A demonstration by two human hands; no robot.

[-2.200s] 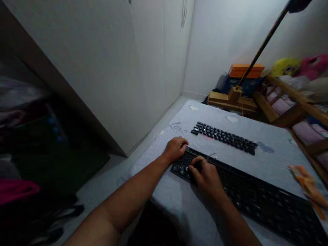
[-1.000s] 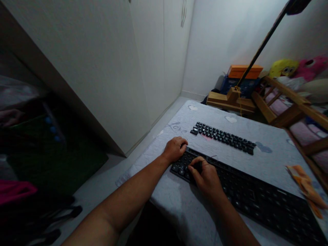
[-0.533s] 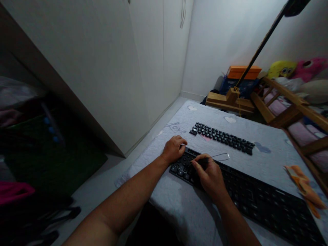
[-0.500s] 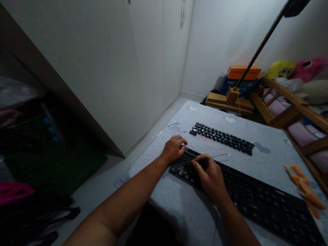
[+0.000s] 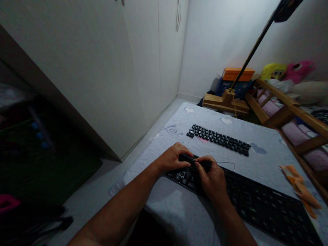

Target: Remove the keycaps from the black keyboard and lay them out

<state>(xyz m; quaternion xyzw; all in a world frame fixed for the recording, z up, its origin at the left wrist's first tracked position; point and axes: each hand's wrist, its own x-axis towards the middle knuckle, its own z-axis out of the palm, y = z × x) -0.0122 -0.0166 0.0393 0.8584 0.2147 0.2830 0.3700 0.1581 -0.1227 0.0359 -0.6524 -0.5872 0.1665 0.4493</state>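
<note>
A long black keyboard [image 5: 263, 201] lies on the light patterned cloth [image 5: 164, 212], with bare key positions at its left end. My right hand [image 5: 211, 176] is over that end, closed in a pinch on a thin bent wire [image 5: 227, 162], whose far end sticks out to the right. My left hand [image 5: 176, 158] is closed too, its thumb and index finger meeting the right fingertips above the keyboard. Between them is a small dark piece that looks like a keycap, mostly hidden by the fingers. Beyond the keyboard, loose black keycaps [image 5: 220, 139] stand in rows.
An orange cloth item [image 5: 298, 186] lies at the right of the covered surface. A white wardrobe [image 5: 123, 85] rises on the left. At the back are a wooden lamp base [image 5: 225, 100], an orange box [image 5: 238, 74] and a wooden rail [image 5: 279, 92] with plush toys behind.
My left hand has moved from the keyboard's far left edge to the right fingertips and closed there. The right fingertips have lifted slightly, still holding the wire. The view shifted slightly.
</note>
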